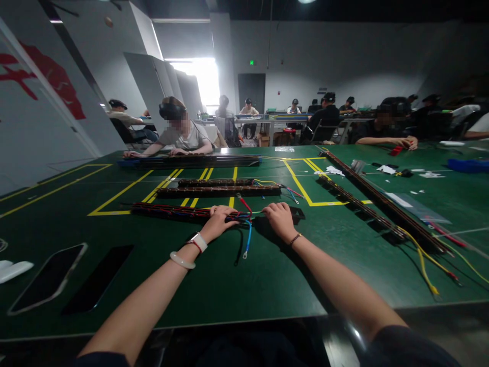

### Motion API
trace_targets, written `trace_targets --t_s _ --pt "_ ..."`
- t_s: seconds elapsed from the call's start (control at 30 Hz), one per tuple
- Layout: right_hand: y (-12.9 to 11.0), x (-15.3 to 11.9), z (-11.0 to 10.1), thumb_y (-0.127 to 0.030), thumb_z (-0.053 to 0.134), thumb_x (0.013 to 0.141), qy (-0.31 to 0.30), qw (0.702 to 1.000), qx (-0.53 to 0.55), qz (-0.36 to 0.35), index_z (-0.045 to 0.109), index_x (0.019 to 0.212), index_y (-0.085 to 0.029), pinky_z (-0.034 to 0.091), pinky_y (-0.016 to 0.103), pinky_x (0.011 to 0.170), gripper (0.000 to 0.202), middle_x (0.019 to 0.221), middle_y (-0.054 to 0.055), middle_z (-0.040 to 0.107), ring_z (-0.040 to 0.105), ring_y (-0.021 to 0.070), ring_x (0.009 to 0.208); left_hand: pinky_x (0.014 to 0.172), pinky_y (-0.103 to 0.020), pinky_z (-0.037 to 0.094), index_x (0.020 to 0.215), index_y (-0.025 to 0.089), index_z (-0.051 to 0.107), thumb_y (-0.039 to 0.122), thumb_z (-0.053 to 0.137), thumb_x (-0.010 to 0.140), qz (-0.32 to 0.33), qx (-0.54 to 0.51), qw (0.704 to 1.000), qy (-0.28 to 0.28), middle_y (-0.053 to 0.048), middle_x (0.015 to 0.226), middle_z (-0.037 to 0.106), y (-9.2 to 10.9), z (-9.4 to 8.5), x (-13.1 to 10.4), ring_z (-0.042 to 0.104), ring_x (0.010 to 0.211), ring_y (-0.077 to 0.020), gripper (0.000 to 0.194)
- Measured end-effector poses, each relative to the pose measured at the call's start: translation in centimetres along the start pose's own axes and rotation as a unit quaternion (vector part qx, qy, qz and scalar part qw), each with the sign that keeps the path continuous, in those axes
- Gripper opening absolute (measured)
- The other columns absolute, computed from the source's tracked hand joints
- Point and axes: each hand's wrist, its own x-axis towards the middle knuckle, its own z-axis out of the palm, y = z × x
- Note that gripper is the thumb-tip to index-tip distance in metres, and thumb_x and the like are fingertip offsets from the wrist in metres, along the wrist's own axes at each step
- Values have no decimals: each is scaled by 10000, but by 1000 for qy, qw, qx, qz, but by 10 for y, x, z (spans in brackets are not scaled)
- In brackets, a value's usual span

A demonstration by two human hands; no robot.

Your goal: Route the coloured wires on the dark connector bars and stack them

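Apparently mid-job, from the head view. A black strip loaded with red and blue wiring (171,210) lies lengthwise on the green desk (214,300), in front of the person. Left hand (218,223) is closed over it near its right end, fingers on the far side, thumb on the near side. Right hand (280,219) has fingers curled in; a green wire (258,212) runs to the fingertips and looks pinched there, though the contact is small and partly hidden. A black end piece (300,215) shows past that hand; cannot tell if it joins the strip.

Done, as far as shows: wires run along most of the strip, and the red lead (246,204) and blue lead (249,237) both carry end terminals. Left, by my reading: these leads stick out loose, attached to nothing, and the green one is being dealt with.

Beyond lie two more strips, the nearer (219,190) just in front of the farther (216,182), coloured leads trailing at their right ends. On the right, a shorter strip (359,206) with yellow leads (422,265) sits beside a longer one (382,199). Whether these are finished, cannot tell.
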Motion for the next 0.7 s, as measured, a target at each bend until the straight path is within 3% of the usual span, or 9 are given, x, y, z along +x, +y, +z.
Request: trace_targets --t_s 0.27,0.43,0.53,0.7 --pt "44 -2 7 -205 498 924 32 995 0 94 710 942 -240 261 375 875 216 919 54 671 505 220 888 1006 -420 248 1069 183 667 446 636 833 33 -9 999 27 -90 1128 665 19 33 59 515 1125 -247 355" --pt "71 -6 18 -183 499 891 60 987 51 140 678 1021 -214 300 369 895 223 980 68 667 532 229 967 1002 -424 227 1055 183 659 462 574 872 29 19 999 24 -92 1111 647 25 58 83 493 1115 -235 344" --pt "81 -8 23 -215 500 882 94 975 70 186 663 1048 -208 326 376 891 233 1023 84 654 529 245 998 1007 -436 213 1067 192 645 462 546 889 16 38 999 23 -92 1112 638 23 68 94 472 1121 -238 338" --pt "84 -7 22 -220 495 869 100 973 61 201 641 1086 -199 338 377 898 263 1041 94 641 519 247 1015 1017 -452 231 1072 199 632 441 592 861 -22 45 998 22 -104 1136 623 18 78 115 449 1149 -272 324"
